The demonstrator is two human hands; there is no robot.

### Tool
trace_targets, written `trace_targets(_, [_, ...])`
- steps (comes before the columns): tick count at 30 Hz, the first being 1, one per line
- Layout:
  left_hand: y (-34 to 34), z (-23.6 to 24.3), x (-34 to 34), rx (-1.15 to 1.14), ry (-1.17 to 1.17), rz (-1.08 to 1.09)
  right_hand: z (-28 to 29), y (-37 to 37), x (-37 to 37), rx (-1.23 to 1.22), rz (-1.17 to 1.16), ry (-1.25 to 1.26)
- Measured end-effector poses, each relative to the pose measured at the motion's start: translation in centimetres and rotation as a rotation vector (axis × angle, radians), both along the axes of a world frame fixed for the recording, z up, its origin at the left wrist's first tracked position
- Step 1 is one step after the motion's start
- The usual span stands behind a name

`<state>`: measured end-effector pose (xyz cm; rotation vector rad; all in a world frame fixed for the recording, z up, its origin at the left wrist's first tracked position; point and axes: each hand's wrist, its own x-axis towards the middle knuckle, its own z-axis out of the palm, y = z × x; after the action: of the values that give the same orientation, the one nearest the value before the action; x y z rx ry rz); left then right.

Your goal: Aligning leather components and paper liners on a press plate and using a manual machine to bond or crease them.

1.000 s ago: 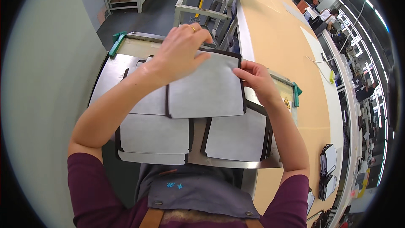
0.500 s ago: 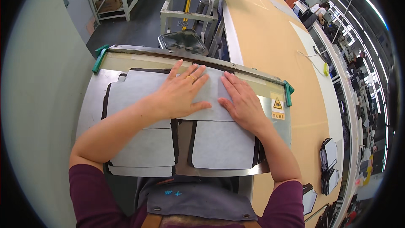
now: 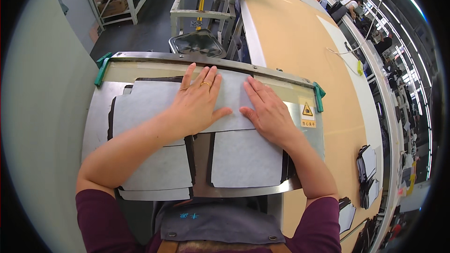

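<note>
Nearest the person, two grey interlining sheets [image 3: 243,159] lie on the metal press plate [image 3: 93,122]. Beyond them, the left hand [image 3: 197,103] and right hand [image 3: 267,112] rest flat, fingers spread, gripping nothing, pressing a wider grey sheet [image 3: 140,103] whose long axis runs left to right beneath both palms. Right of the right hand, a yellow triangular warning label [image 3: 307,110] sits on the plate below a green corner clamp [image 3: 319,94].

Both palms are pressing flat on a pale grey sheet [image 3: 234,100] lying across the metal plate [image 3: 96,112]: the left hand [image 3: 197,103] (a ring showing on one finger) sitting at nine o'clock of the right hand [image 3: 267,112], thumbs nearly touching. Another grey sheet [image 3: 246,159] is lying at six o'clock of them.
</note>
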<state>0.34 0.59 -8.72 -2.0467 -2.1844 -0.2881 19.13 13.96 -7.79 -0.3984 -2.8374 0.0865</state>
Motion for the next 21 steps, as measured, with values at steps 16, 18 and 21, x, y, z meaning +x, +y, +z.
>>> trace_targets(16, [0.04, -0.41, 0.00, 0.096, -0.008, 0.020, 0.15, 0.02, -0.20, 0.041, -0.002, 0.028])
trace_targets(18, [-0.23, -0.49, -0.07, 0.138, -0.001, 0.013, 0.38, -0.34, -0.22, 0.061, -0.015, 0.017])
trace_targets(21, [-0.01, 0.06, -0.15, 0.162, -0.020, 0.089, 0.27, -0.32, -0.24, 0.017, -0.026, -0.002])
